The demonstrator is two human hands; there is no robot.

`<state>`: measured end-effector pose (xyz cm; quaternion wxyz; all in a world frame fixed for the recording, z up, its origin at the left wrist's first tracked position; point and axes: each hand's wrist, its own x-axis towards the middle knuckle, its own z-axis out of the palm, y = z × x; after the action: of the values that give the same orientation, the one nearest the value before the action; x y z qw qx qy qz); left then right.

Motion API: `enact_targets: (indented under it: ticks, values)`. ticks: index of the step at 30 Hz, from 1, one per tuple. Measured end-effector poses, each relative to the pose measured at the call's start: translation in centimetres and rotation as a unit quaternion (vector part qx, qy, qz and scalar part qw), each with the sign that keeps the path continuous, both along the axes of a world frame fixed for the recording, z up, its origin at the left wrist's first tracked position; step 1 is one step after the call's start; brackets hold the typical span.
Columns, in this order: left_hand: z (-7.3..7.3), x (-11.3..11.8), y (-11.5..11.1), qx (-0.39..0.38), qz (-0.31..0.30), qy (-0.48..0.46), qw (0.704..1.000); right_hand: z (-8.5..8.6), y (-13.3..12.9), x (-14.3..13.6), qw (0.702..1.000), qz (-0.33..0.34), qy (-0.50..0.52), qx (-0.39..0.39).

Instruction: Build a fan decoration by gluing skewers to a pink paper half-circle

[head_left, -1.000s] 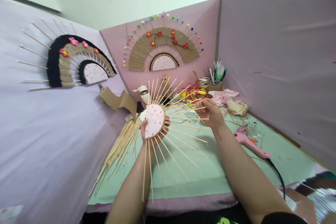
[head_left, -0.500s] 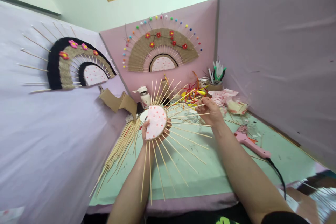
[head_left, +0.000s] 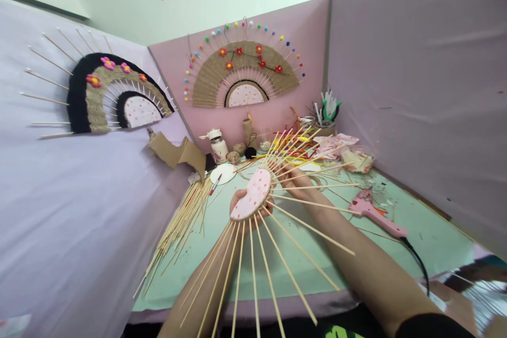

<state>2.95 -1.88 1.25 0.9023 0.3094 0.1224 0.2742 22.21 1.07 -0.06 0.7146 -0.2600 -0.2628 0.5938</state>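
My left hand [head_left: 238, 202] grips a half-disc [head_left: 254, 195] covered in white cloth with red dots, thumb on its front and fingers behind. Thin wooden sticks [head_left: 291, 253] fan out from its curved edge. Behind the sticks on the far side is my right hand [head_left: 295, 178], its bent fingers drawn together close to the half-disc's edge. The sticks partly cover those fingers, and what they hold is hidden. A beige strand [head_left: 322, 186] curves beside the right wrist.
Loose sticks [head_left: 178, 227] lie in a pile at the left. A pink glue gun [head_left: 378, 216] rests at the right, its cord trailing forward. Behind stand a white bottle [head_left: 217, 148] and a twine spool [head_left: 248, 134]. Two finished fan pieces [head_left: 245, 71] hang on the partitions.
The half-disc and its sticks have moved right and tilted, with my left hand still holding on. My right hand has come left from the stick tips to behind the sticks near the half-disc.
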Motion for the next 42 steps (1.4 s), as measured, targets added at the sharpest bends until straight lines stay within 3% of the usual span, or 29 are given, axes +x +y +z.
enact_targets:
  ticks: [6, 11, 13, 16, 18, 20, 24, 30, 35, 42]
  values:
    - [-0.9, 0.6, 0.0, -0.001, 0.03, -0.032, 0.999, -1.0, 0.0, -0.3, 0.99, -0.088, -0.1, -0.033]
    - [-0.1, -0.1, 0.7, -0.045, 0.067, -0.059, 0.995, -1.0, -0.2, 0.1, 0.953, -0.213, -0.209, -0.047]
    - [0.4, -0.3, 0.7, -0.076, 0.083, -0.078, 0.991, -0.5, -0.9, 0.0, 0.922, -0.289, -0.258, -0.019]
    - [0.9, -0.4, 0.5, -0.111, 0.093, -0.1, 0.984, 0.4, -2.4, -0.6, 0.829, -0.382, -0.386, 0.132]
    - [0.9, -0.3, 0.3, -0.117, 0.101, -0.109, 0.982, 1.0, -3.4, -1.2, 0.766, -0.379, -0.459, 0.242]
    - [0.8, -0.2, 0.3, -0.116, 0.103, -0.105, 0.982, 1.2, -4.2, -1.9, 0.745, -0.339, -0.488, 0.302]
    - [0.3, 0.2, 0.7, -0.089, 0.089, -0.072, 0.99, 1.2, -4.8, -2.9, 0.752, -0.292, -0.487, 0.335]
    - [-0.6, 0.2, 1.5, -0.078, 0.108, -0.054, 0.99, 1.0, -4.8, -3.1, 0.767, -0.297, -0.472, 0.318]
    - [-0.5, 0.2, 1.6, -0.082, 0.088, -0.037, 0.992, 1.2, -4.9, -3.1, 0.747, -0.32, -0.486, 0.323]
    - [0.4, 0.5, 0.7, -0.016, 0.099, -0.028, 0.995, 0.8, -5.1, -3.4, 0.735, -0.354, -0.472, 0.335]
